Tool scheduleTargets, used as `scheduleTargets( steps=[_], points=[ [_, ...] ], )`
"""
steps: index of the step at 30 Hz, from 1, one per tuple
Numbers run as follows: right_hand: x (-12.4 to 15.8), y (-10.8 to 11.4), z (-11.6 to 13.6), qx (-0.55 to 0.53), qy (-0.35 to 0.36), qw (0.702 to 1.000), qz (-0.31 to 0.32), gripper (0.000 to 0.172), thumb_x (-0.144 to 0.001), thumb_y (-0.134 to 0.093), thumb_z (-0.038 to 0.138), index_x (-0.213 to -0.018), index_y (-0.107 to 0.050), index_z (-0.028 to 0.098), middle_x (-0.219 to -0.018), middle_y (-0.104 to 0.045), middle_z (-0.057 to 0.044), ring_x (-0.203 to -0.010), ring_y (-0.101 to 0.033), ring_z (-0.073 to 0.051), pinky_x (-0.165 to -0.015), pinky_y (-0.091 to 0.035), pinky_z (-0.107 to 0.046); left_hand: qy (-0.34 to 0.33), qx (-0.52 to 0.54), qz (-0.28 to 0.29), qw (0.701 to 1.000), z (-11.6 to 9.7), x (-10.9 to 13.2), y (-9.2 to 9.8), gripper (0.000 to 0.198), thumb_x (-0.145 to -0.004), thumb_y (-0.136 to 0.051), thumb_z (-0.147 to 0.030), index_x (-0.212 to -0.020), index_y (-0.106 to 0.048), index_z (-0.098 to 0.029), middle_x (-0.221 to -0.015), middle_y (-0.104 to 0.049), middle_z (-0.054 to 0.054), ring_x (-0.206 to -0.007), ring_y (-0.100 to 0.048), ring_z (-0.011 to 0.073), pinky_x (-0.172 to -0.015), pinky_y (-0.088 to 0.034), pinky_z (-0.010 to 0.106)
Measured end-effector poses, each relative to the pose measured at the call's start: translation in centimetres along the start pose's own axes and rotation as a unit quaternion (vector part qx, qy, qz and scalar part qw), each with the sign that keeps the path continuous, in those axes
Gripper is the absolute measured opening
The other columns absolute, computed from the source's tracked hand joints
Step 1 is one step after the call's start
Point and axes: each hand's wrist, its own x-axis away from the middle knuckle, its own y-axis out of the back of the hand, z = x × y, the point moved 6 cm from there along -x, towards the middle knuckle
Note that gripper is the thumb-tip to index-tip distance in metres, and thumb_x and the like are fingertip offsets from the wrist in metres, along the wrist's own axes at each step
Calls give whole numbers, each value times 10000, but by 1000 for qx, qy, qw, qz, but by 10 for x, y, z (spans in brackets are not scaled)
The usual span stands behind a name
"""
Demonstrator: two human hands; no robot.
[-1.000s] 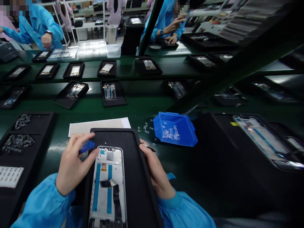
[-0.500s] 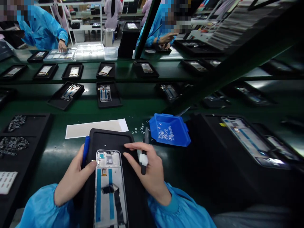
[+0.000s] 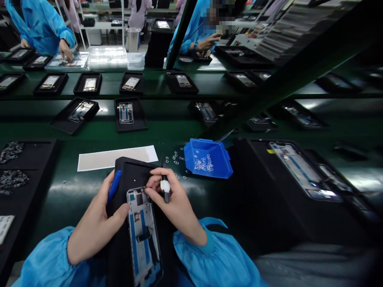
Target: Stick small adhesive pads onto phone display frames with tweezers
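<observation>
A phone frame with blue strips and a dark ribbon cable lies in a black tray. My left hand grips the tray's left side, its thumb against the frame's upper left edge; a blue pen-like tool is held at its fingers. My right hand is over the tray, thumb and index finger pinched at the frame's top right corner; anything between those tips is too small to tell. Tweezers with a white wrapping rest in its curled fingers.
A blue bin of small clear rings stands right of the tray, loose rings beside it. Behind lies a pale strip. Black parts fill a tray at left. A dark post slants across the right. Two people in blue work opposite.
My right hand has moved left and down onto the frame's top corner, and its fingers have closed together. The tray and frame have tilted slightly, and the whole view has shifted a little.
</observation>
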Motion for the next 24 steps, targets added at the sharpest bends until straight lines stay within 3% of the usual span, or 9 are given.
scheduleTargets(
  steps=[6, 10, 12, 14, 16, 19, 21, 24],
  points=[
    [-2, -3, -2, -16, -22, 999, -22, 310, -836, -676, 235, -1101, -515, 241, -800, -604, 30, -652, -567, -113, -632, -511, -246, -7, 7, 8, 1000, -3, -1, -3, 775, -883, -601, -489, -1551, -266, -285, -1532, -455, 37, -1461, -326, 289, -1108, -443, 365],
    [0, 0, -3, -16, -17, 999, -39, 326, -826, -693, 241, -1108, -530, 249, -842, -644, 21, -654, -597, -117, -632, -527, -253, 16, 68, -33, 997, 8, -6, 0, 761, -831, -670, -454, -1505, -372, -265, -1530, -457, 38, -1456, -337, 287, -1143, -393, 360],
    [4, 12, 0, 1, 13, 997, -76, 312, -829, -697, 241, -1101, -543, 255, -923, -685, -9, -754, -658, -147, -721, -558, -290, 71, 147, -70, 984, 23, -10, 3, 714, -807, -691, -420, -1455, -449, -245, -1461, -539, 56, -1391, -446, 287, -1119, -422, 361],
    [12, 31, 3, 19, 51, 985, -164, 316, -824, -717, 250, -1097, -558, 263, -1072, -702, -50, -987, -676, -201, -899, -544, -356, 147, 228, -115, 956, 40, -19, 8, 607, -813, -675, -383, -1381, -534, -224, -1323, -651, 79, -1259, -585, 288, -1037, -501, 370],
    [18, 45, -4, -28, 39, 973, -225, 366, -823, -734, 305, -1141, -555, 279, -1285, -648, -82, -1198, -607, -245, -1011, -495, -408, 183, 283, -158, 928, 47, -37, 14, 488, -839, -643, -341, -1306, -596, -207, -1173, -725, 86, -1111, -677, 275, -926, -566, 361],
    [8, 37, -30, -192, -69, 965, -163, 441, -820, -728, 413, -1204, -539, 307, -1424, -568, -80, -1236, -598, -272, -995, -518, -433, 116, 303, -178, 929, 29, -80, 21, 417, -866, -622, -291, -1272, -604, -196, -1053, -753, 67, -958, -723, 222, -808, -589, 296],
    [-6, 33, -45, -270, -109, 944, -158, 501, -739, -787, 418, -1166, -553, 301, -1381, -608, -70, -1212, -617, -279, -998, -522, -441, 79, 275, -145, 947, 12, -107, 15, 424, -886, -618, -343, -1282, -587, -196, -1018, -753, 60, -878, -729, 195, -712, -584, 253],
    [-29, 47, -62, -311, -101, 911, -250, 543, -602, -844, 360, -1053, -552, 282, -1309, -656, -56, -1236, -599, -289, -1059, -474, -477, 83, 225, -68, 968, 0, -130, -7, 516, -828, -697, -443, -1274, -602, -201, -1002, -751, 69, -832, -728, 202, -604, -564, 231]
  ],
)
